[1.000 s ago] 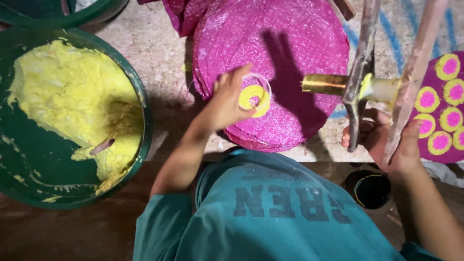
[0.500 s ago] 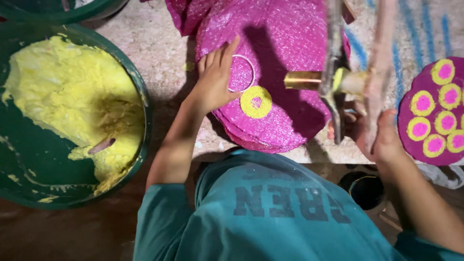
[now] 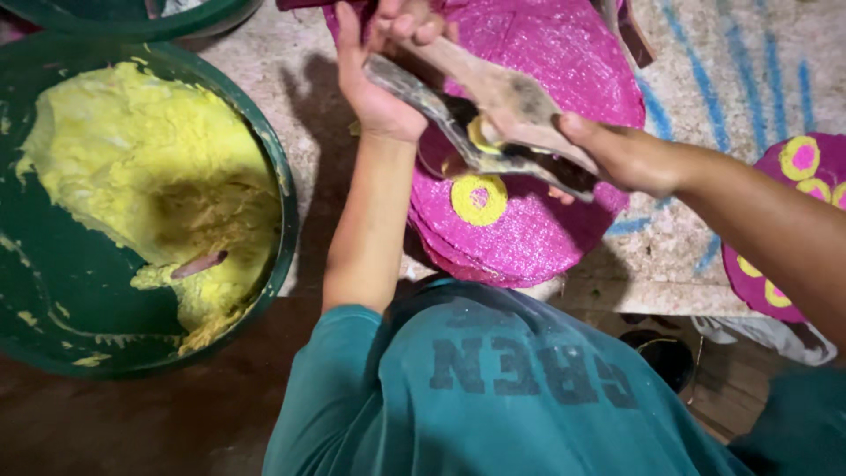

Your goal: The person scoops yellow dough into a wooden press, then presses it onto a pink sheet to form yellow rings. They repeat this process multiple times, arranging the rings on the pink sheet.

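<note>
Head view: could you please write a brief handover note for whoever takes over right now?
Left hand: shut on the far end of the press tool.
Right hand: shut on its near end.
The tool is held above the top pink mat.
Done: one yellow ring lies on that mat; the side mat carries several.
Left: most of the top mat is bare; the green tub holds plenty of yellow dough.

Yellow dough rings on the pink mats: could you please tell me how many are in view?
5: one on the middle pink mat at, four on the right mat at and. The right arm may hide more.
</note>
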